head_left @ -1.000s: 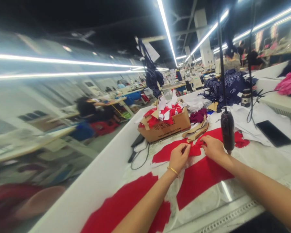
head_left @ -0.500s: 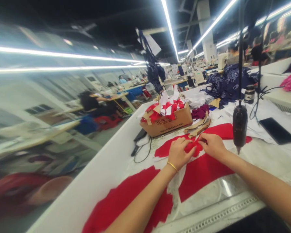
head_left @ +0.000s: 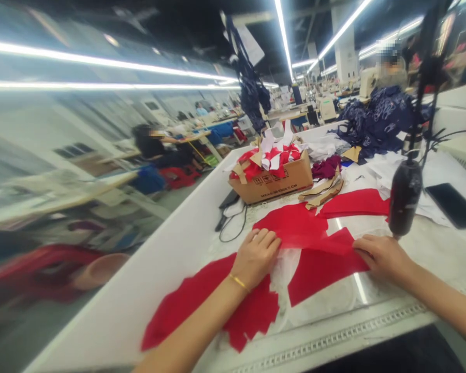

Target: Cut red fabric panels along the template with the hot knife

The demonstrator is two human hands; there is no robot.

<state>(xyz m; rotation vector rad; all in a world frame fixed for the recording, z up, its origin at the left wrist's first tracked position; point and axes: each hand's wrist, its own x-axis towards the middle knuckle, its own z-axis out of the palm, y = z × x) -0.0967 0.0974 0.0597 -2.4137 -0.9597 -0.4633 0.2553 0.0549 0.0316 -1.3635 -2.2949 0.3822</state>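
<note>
A red fabric piece (head_left: pixel 314 242) stretches between my two hands above the table. My left hand (head_left: pixel 258 253), with a gold bangle at its wrist, is closed on the piece's left end. At the right end, the fingers of my right hand (head_left: pixel 384 256) pinch its edge. Below the held piece lies a red panel (head_left: pixel 314 277), partly covered by it. Another large red panel (head_left: pixel 190 300) with a jagged edge lies under my left forearm. Behind my hands are a rounded red panel (head_left: pixel 291 217) and a narrower red piece (head_left: pixel 353 203).
A cardboard box (head_left: pixel 274 186) of red and white scraps stands behind, beside brown paper strips (head_left: pixel 324 192). A black hanging device (head_left: pixel 406 199) is just above my right hand. A phone (head_left: pixel 454 204) lies right; a measuring tape (head_left: pixel 334 339) runs along the front edge. Navy fabric (head_left: pixel 384 122) is heaped behind.
My hands, close together over bunched red fabric before, have moved apart, the left toward the left and the right toward the right. The piece is now spread between them.
</note>
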